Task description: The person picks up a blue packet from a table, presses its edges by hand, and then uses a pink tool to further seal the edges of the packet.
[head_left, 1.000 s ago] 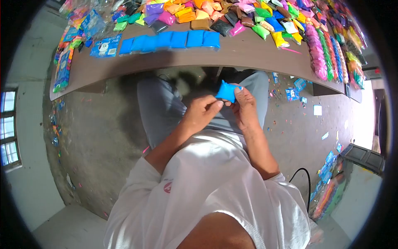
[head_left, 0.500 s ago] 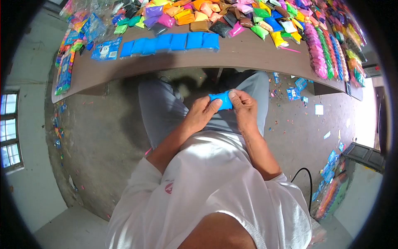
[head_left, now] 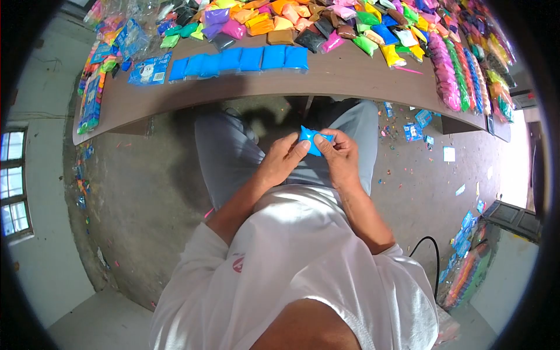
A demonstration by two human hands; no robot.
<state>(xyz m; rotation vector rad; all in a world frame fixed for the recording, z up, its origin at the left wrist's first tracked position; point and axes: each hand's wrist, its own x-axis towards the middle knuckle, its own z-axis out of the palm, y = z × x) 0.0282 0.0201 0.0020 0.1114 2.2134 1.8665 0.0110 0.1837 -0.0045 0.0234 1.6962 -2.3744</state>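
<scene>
Over my lap, a small blue packet (head_left: 312,139) is pinched between both hands, apparently a wrapped piece of soft clay. My left hand (head_left: 283,156) grips its left side, thumb on top. On the right side my right hand (head_left: 339,155) presses its thumb into the packet, fingers curled behind. Parts of the packet are hidden under the fingers. Beyond my knees, a row of similar blue packets (head_left: 240,59) lies side by side on the brown table (head_left: 350,79).
Many coloured packets (head_left: 291,14) are heaped along the table's back. Long bagged strips of packets (head_left: 444,76) lie at the right. A printed blue pouch (head_left: 149,70) lies left of the row. Scraps and blue wrappers (head_left: 413,132) litter the floor. A black cable (head_left: 436,256) curves at lower right.
The blue packet has been turned and squeezed, and a pointed corner now sticks up. My right thumb has shifted left and down onto it. The row on the table is unchanged.
</scene>
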